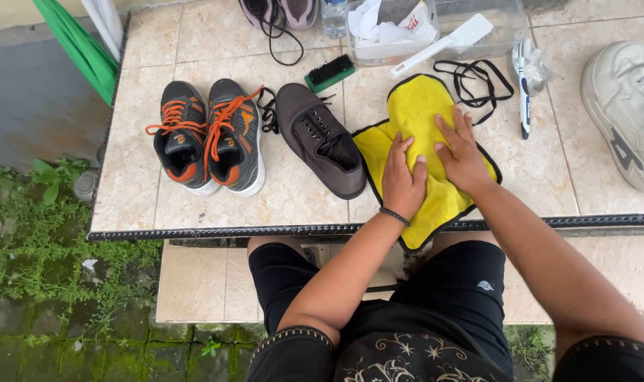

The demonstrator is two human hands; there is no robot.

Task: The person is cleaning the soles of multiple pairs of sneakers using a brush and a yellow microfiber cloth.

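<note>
Beige tiled ledge (159, 205), mossy paving (67, 346)

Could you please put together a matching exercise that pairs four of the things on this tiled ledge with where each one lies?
Things:
1. yellow cloth
2. grey shoe
3. green-backed brush
4. loose black lace

Places:
A. above the grey shoe's toe, towards the far side of the ledge
B. under the left hand and right hand
C. right of the cloth's top corner
D. between the orange-laced pair and the cloth

Pairs: 1-B, 2-D, 3-A, 4-C
</note>
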